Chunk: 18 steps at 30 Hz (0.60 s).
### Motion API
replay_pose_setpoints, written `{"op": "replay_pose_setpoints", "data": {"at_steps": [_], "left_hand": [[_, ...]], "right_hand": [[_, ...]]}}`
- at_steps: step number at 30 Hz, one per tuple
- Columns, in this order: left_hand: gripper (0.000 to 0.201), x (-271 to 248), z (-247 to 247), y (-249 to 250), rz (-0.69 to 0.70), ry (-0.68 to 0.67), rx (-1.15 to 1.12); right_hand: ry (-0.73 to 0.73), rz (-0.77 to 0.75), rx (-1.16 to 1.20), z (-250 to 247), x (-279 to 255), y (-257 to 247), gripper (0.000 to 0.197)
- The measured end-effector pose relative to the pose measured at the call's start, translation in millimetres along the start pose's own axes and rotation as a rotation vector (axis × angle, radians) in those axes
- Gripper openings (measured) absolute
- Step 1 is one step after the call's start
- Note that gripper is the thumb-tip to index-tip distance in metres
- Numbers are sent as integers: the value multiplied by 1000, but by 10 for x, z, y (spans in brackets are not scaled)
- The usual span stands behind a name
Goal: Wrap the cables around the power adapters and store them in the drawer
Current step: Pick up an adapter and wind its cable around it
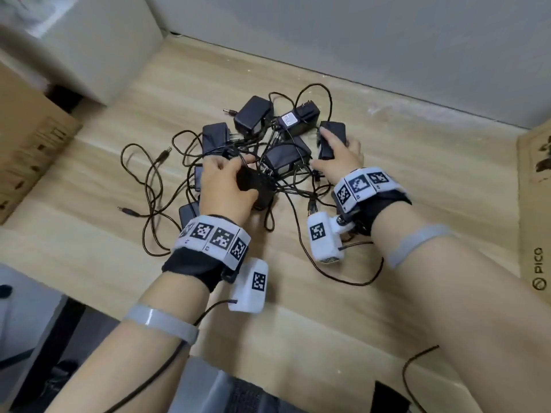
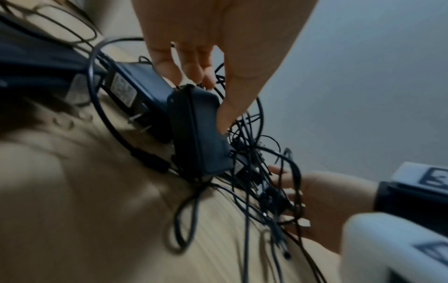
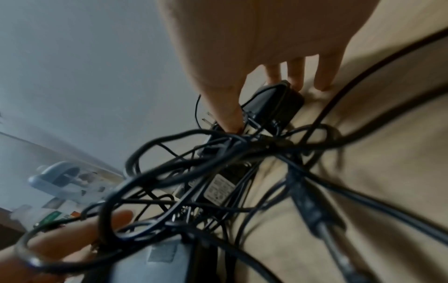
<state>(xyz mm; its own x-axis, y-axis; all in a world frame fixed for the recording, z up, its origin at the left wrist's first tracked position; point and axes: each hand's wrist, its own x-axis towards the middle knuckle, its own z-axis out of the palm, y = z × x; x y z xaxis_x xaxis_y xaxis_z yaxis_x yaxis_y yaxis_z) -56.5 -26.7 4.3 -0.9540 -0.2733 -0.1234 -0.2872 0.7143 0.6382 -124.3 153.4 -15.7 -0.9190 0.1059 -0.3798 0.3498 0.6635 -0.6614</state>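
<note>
At the far left of the wooden table point(image 1: 387, 180) a brown cardboard box point(image 1: 26, 150) sits at the edge, and just inward from it loose black cables point(image 1: 149, 186) trail out with two barrel plugs lying free on the wood. Next comes the pile itself: several black power adapters tangled together in the middle of the table, none of them wrapped. My left hand point(image 1: 226, 186) is down on the near left part of that heap, thumb on one face and fingers curled over the far edge of a black adapter point(image 2: 198, 130), so I am grasping it; the left wrist view shows it tilted up on its edge with cords hanging off its lower end. Just beyond my knuckles lie two more adapters with their prongs showing, and further back one with a white label point(image 1: 290, 119). To the right of centre my right hand point(image 1: 337, 156) rests on the rightmost adapter point(image 1: 331, 138), thumb along its left side and fingers reaching down its far end, closing around it while it lies on the table. Between my two hands the cords cross over one another in a knot. At the far right edge another cardboard box point(image 1: 536, 222) lies flat, printed with a logo. No drawer shows in any view.
</note>
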Motion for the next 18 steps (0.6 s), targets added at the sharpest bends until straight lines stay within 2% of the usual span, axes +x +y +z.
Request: {"op": "replay_pose_setpoints", "data": {"at_steps": [2,4,7,13,16,18], "left_hand": [[57,60,-41,-77,-1,-48,124],[61,107,-64,-127,-15,-129,149],[73,132,-97,-156,-3,-220,200],[69,144,-201,-157,58,-296,296],[71,122,-319,-111,104,-309,204],[69,98,-422,-41,130,-290,80]], "right_hand": [[-1,-7,-59,73,0,26,42],[16,-18,-184,125,-46,102,25],[64,-34,-313,130,-171,227,15],[119,86,-177,46,-443,327,11],[113,149,-121,-9,-574,211,23],[193,67,-68,-59,-676,75,27]]}}
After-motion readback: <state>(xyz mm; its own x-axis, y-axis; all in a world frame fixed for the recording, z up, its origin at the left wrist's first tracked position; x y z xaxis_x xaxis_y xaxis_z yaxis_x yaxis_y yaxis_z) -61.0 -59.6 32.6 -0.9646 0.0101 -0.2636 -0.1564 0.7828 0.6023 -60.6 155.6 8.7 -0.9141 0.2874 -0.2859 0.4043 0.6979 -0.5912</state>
